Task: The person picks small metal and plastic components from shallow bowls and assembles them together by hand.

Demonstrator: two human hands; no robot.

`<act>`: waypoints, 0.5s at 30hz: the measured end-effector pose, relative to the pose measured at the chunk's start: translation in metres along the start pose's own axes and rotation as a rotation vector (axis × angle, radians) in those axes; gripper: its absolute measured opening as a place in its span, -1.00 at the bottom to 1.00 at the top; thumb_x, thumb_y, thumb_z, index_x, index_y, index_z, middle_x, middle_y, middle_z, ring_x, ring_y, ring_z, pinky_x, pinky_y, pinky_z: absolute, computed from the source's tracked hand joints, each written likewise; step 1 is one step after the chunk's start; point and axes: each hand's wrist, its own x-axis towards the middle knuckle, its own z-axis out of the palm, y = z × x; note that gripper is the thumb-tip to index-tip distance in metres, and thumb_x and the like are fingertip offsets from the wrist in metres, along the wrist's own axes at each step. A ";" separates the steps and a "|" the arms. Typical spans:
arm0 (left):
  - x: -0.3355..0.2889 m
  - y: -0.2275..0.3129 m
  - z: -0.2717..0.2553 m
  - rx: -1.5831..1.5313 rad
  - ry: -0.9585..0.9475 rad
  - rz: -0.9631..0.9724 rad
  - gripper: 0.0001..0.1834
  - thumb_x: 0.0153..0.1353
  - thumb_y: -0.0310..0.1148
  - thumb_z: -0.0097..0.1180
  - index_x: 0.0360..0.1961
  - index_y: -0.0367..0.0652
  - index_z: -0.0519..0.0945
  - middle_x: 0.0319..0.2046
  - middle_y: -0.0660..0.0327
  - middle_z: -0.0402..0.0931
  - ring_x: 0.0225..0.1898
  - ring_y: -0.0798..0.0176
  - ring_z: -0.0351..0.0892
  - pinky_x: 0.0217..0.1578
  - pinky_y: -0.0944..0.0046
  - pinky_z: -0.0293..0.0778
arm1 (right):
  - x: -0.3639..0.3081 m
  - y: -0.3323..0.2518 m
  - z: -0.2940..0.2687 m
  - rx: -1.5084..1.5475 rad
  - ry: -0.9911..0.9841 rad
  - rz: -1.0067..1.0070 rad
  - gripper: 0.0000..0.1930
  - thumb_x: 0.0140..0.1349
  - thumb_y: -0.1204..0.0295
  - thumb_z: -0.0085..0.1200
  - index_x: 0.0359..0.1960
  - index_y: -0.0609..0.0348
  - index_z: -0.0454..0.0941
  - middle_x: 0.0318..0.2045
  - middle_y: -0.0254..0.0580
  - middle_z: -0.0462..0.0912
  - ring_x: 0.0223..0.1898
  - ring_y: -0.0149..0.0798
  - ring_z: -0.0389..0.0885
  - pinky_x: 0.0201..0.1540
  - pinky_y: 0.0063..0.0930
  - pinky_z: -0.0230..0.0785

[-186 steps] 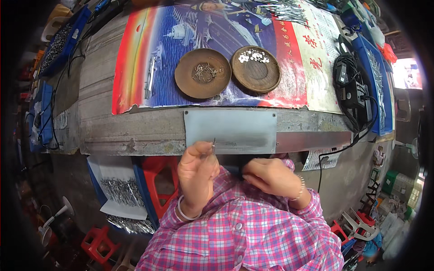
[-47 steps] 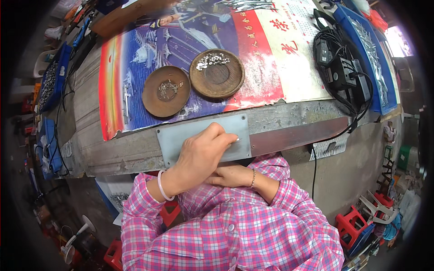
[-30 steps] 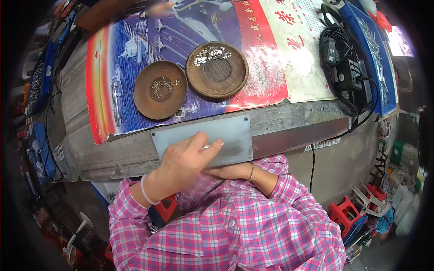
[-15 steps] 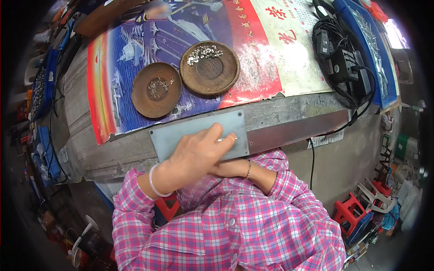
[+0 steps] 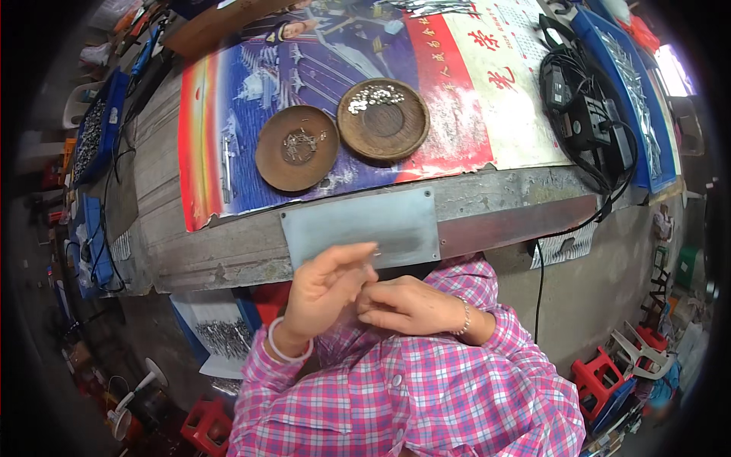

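My left hand [image 5: 327,288], with a white bangle at the wrist, hovers at the near edge of a grey metal plate [image 5: 358,221]. Its index finger is stretched out and apart from the thumb. A tiny glint shows by that fingertip, too small to make out. Close beside it, above my lap, my right hand [image 5: 407,306] has its fingers curled together; whatever they hold is hidden. Beyond the plate are two round brown wooden dishes. The left dish [image 5: 274,164] contains thin metal pins [image 5: 300,145], the right dish [image 5: 415,137] small shiny metal pieces [image 5: 373,97].
A colourful poster [image 5: 457,129] covers much of the worn table [image 5: 183,255]. Black cables and adapters [image 5: 582,114] lie at the right beside a blue tray [image 5: 640,99] of long metal parts. At far left stands another blue bin [image 5: 99,129]. A red stool [image 5: 598,381] is lower right.
My left hand has drawn back from over the plate toward my lap, and its fingers have spread from a pinch on a small silvery piece. My right hand now shows more fully. The view has shifted.
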 end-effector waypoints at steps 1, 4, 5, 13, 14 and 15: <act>-0.011 -0.001 0.002 -0.390 0.099 -0.156 -0.67 0.31 -0.54 -0.02 0.11 -0.18 0.46 -0.32 0.17 0.54 -0.51 0.51 0.37 -0.52 0.52 0.30 | -0.001 -0.009 -0.001 0.045 0.080 -0.061 -0.85 0.19 0.40 0.08 -0.31 0.21 0.45 -0.43 -0.07 0.58 -0.37 0.00 0.60 -0.32 -0.25 0.42; -0.023 -0.003 0.012 -0.568 0.195 -0.145 -0.65 0.37 -0.47 -0.07 0.17 -0.18 0.39 -0.38 0.23 0.50 -0.57 0.58 0.25 -0.57 0.60 0.18 | 0.002 -0.025 -0.002 -0.064 0.236 -0.055 -0.88 0.17 0.44 0.12 -0.34 0.22 0.48 -0.47 -0.11 0.57 -0.45 -0.09 0.59 -0.42 -0.36 0.40; -0.024 -0.002 0.015 -0.643 0.247 -0.170 -0.65 0.37 -0.46 -0.07 0.17 -0.19 0.37 -0.41 0.24 0.49 -0.59 0.58 0.23 -0.59 0.59 0.16 | 0.004 -0.027 -0.001 -0.174 0.346 -0.080 -0.89 0.17 0.46 0.13 -0.36 0.23 0.50 -0.49 -0.13 0.57 -0.49 -0.15 0.59 -0.45 -0.43 0.39; -0.037 -0.009 0.024 -0.657 0.334 -0.008 -0.65 0.35 -0.51 -0.08 0.15 -0.25 0.33 -0.35 0.23 0.48 -0.55 0.57 0.24 -0.58 0.58 0.13 | 0.029 -0.024 0.006 -0.484 0.566 -0.309 -0.85 0.11 0.42 0.17 -0.39 0.19 0.48 -0.53 -0.15 0.47 -0.52 -0.10 0.51 -0.48 -0.31 0.35; -0.037 -0.009 0.026 -0.665 0.352 -0.009 -0.64 0.33 -0.53 -0.09 0.15 -0.27 0.31 -0.31 0.21 0.49 -0.53 0.58 0.25 -0.57 0.58 0.13 | 0.032 -0.024 0.008 -0.476 0.600 -0.343 -0.83 0.09 0.41 0.19 -0.38 0.20 0.47 -0.53 -0.15 0.46 -0.53 -0.10 0.51 -0.49 -0.32 0.35; -0.039 -0.011 0.027 -0.667 0.341 -0.011 -0.64 0.33 -0.53 -0.09 0.15 -0.27 0.31 -0.31 0.21 0.49 -0.53 0.58 0.25 -0.57 0.58 0.13 | 0.034 -0.023 0.009 -0.481 0.609 -0.340 -0.83 0.09 0.41 0.19 -0.38 0.20 0.47 -0.53 -0.15 0.46 -0.53 -0.10 0.51 -0.49 -0.32 0.35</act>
